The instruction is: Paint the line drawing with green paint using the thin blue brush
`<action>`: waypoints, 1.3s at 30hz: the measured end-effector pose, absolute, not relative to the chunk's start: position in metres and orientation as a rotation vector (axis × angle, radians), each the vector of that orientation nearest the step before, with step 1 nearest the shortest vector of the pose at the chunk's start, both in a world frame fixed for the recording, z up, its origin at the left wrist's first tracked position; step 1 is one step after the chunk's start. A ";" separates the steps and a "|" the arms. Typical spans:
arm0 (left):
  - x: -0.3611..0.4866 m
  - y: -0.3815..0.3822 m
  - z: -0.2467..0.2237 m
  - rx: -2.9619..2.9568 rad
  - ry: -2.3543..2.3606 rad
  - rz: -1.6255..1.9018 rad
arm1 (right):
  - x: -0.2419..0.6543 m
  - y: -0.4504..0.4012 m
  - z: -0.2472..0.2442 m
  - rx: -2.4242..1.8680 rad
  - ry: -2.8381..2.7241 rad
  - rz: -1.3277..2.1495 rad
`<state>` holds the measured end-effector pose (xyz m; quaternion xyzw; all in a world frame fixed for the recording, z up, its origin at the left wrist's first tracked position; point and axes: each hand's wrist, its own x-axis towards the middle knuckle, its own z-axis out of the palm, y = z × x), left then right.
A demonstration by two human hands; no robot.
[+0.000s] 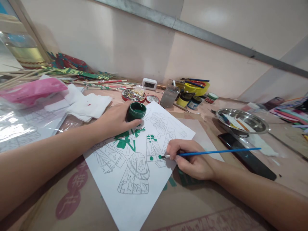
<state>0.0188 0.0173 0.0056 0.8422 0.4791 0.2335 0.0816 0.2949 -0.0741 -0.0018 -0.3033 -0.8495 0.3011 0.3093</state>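
Note:
My right hand [192,160] is closed around a blue-handled paintbrush [216,151], with its tip touching a green dot on the paper. My left hand [115,120] grips a small open jar of green paint [137,112] above the paper's upper left part. Beneath both hands lies a white sheet of paper [134,213] with pencil drawings of patterned shapes. Green patches [126,141] cover part of one drawing below the jar. A tapered shape [152,146] near the brush carries several green marks.
Printed cardboard [96,208] lies under the sheet. Behind stand a bead dish [133,94], a white digital clock [149,84], a cloudy water container [169,94] and paint jars [194,102]. A metal bowl [260,123] and black phone [247,157] lie right; tissues [89,106] lie left.

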 end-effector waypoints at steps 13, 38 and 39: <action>0.020 0.017 0.008 2.487 1.412 0.705 | 0.294 -0.075 0.001 -0.815 -2.250 0.816; 0.019 0.017 0.008 2.486 1.390 0.710 | 0.294 -0.074 0.000 -0.830 -2.247 0.800; 0.019 0.017 0.008 2.486 1.389 0.708 | 0.293 -0.074 -0.001 -0.835 -2.244 0.798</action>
